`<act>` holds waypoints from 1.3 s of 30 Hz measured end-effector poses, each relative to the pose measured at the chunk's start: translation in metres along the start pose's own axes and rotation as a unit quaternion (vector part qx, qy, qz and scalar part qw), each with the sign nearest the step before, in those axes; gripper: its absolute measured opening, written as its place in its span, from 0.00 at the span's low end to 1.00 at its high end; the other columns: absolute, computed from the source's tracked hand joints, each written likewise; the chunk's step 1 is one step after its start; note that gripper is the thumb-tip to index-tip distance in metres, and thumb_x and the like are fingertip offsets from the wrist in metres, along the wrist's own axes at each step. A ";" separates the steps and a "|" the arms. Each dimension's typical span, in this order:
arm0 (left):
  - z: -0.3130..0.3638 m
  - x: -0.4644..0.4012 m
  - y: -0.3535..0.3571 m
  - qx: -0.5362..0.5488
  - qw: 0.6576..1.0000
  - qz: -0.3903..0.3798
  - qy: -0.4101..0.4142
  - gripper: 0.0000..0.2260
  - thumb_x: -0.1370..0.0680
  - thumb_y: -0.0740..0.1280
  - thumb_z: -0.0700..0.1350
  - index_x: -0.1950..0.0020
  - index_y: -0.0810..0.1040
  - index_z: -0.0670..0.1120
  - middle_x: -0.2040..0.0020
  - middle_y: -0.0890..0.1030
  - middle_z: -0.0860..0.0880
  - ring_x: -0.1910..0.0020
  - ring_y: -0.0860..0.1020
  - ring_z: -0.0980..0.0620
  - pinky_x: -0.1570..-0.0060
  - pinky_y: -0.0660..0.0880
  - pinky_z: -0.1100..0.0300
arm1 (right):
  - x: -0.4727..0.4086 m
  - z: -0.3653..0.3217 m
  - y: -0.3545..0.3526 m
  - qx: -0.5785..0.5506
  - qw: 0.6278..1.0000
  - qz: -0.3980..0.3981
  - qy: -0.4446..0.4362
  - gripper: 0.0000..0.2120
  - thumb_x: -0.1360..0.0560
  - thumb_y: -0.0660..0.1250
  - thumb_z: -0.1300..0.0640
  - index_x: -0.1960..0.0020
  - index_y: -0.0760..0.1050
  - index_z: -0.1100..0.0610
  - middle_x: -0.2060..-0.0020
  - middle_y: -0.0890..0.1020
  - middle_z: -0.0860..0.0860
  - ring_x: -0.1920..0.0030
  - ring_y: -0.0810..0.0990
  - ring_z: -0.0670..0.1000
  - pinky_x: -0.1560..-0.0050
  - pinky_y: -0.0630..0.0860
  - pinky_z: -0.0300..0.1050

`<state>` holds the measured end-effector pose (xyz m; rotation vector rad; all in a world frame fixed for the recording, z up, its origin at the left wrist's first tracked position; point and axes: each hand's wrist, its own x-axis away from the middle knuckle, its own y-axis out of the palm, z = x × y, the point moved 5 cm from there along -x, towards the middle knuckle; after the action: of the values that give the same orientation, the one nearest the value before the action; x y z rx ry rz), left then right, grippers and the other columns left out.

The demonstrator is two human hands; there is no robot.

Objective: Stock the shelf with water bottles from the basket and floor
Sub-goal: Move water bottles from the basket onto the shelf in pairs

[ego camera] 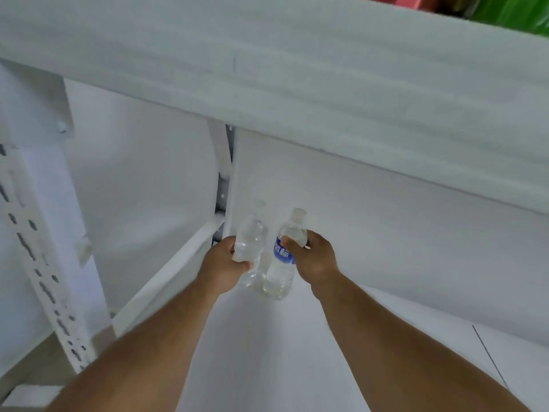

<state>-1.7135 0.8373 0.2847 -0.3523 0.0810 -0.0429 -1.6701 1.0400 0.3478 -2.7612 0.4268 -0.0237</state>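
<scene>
A: Entry, largest item first. What frames the view?

B: White shelf unit. The upper shelf [297, 69] runs across the top as a broad white band. Below it, the lower shelf board [267, 352] lies bare and white, backed by a white rear panel [386, 233]. A perforated upright post [38, 263] stands at far left, a second upright [222, 162] at the back corner.

A: Anything on top of the unit?

B: Red and green goods [505, 7] at the top right edge, blurred; cannot identify.

A: Arms?

B: Both bare forearms reach in from the bottom edge toward the back corner of the lower shelf.

A: Left hand [225, 263]?

B: Fingers curled round an unlabelled clear bottle [249, 242], gripping its middle. Bottle upright, slightly tilted; whether its base touches the board, cannot tell.

A: Right hand [312, 257]?

B: Wrapped round the upper body of a blue-labelled bottle [282, 263], thumb across the label. Clear cap on top. Base looks to be at the board.

A: Spacing?

B: The two bottles sit just beside each other near the back corner, left one closer to the upright.
</scene>
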 end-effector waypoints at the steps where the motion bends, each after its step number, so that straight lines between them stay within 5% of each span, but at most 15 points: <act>1: -0.003 -0.005 0.002 -0.006 1.000 0.004 0.000 0.20 0.32 0.78 0.44 0.44 0.76 0.55 0.53 0.80 0.58 0.53 0.77 0.57 0.51 0.72 0.61 | -0.005 0.001 0.001 0.000 1.000 -0.001 -0.004 0.17 0.28 0.75 0.47 0.40 0.81 0.50 0.50 0.84 0.46 0.49 0.83 0.48 0.46 0.81 0.47; 10: 0.001 -0.039 0.009 -0.055 0.998 0.018 0.033 0.19 0.28 0.75 0.43 0.40 0.75 0.51 0.56 0.75 0.61 0.55 0.74 0.59 0.55 0.68 0.66 | -0.041 -0.003 0.006 0.038 0.999 0.008 -0.027 0.15 0.26 0.73 0.48 0.41 0.80 0.51 0.49 0.84 0.47 0.48 0.82 0.50 0.42 0.80 0.52; 13: -0.003 -0.046 0.011 -0.059 0.998 0.021 0.028 0.19 0.29 0.75 0.43 0.41 0.74 0.51 0.57 0.75 0.64 0.56 0.76 0.63 0.61 0.67 0.72 | -0.046 0.000 0.007 0.043 0.999 0.013 -0.024 0.05 0.26 0.74 0.48 0.53 0.80 0.46 0.53 0.84 0.46 0.50 0.83 0.50 0.43 0.80 0.52; 16: -0.008 -0.049 0.014 -0.069 0.997 0.008 0.013 0.23 0.29 0.75 0.43 0.36 0.73 0.48 0.49 0.79 0.56 0.44 0.79 0.51 0.51 0.71 0.63 | -0.046 0.003 0.008 0.048 0.999 0.021 -0.004 0.05 0.28 0.74 0.46 0.56 0.79 0.45 0.53 0.85 0.47 0.49 0.83 0.50 0.43 0.79 0.50; 19: -0.010 -0.042 0.014 -0.061 0.998 -0.013 -0.020 0.36 0.28 0.75 0.44 0.23 0.62 0.45 0.29 0.73 0.46 0.30 0.71 0.47 0.33 0.69 0.55 | -0.043 0.003 0.009 0.051 0.999 0.006 -0.001 0.06 0.28 0.75 0.46 0.56 0.79 0.46 0.58 0.84 0.42 0.54 0.82 0.45 0.56 0.77 0.37; 22: -0.006 -0.025 0.007 -0.089 0.995 -0.009 -0.047 0.40 0.26 0.74 0.47 0.21 0.55 0.45 0.24 0.65 0.45 0.26 0.67 0.47 0.29 0.64 0.55 | -0.032 0.004 0.006 0.105 0.994 0.005 0.027 0.18 0.28 0.73 0.42 0.46 0.75 0.52 0.54 0.79 0.42 0.55 0.78 0.44 0.56 0.71 0.37; 25: 0.007 0.004 -0.003 -0.133 0.991 0.001 -0.029 0.33 0.25 0.71 0.48 0.23 0.61 0.47 0.27 0.70 0.45 0.30 0.71 0.45 0.36 0.66 0.59 | -0.008 0.008 0.003 0.181 0.981 -0.009 0.076 0.39 0.25 0.69 0.38 0.25 0.63 0.62 0.30 0.72 0.55 0.32 0.73 0.55 0.41 0.69 0.43; 33: 0.052 0.105 -0.029 -0.399 0.907 -0.130 0.024 0.31 0.23 0.64 0.56 0.22 0.58 0.53 0.22 0.62 0.51 0.26 0.65 0.45 0.31 0.68 0.47 | 0.108 0.001 0.003 0.397 0.910 -0.110 0.054 0.35 0.20 0.60 0.39 0.21 0.57 0.58 0.25 0.67 0.55 0.26 0.65 0.57 0.28 0.63 0.49; 39: 0.072 0.169 -0.046 -0.479 0.857 -0.186 0.040 0.31 0.20 0.61 0.55 0.20 0.52 0.53 0.19 0.52 0.51 0.22 0.56 0.47 0.28 0.62 0.48 | 0.187 0.006 0.010 0.508 0.845 -0.166 0.000 0.38 0.20 0.56 0.37 0.19 0.49 0.55 0.19 0.50 0.54 0.20 0.49 0.55 0.23 0.52 0.53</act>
<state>-1.5406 0.8092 0.3564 -1.3713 0.1113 -0.4125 -1.4939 0.9780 0.3320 -1.7329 -0.0881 -0.2567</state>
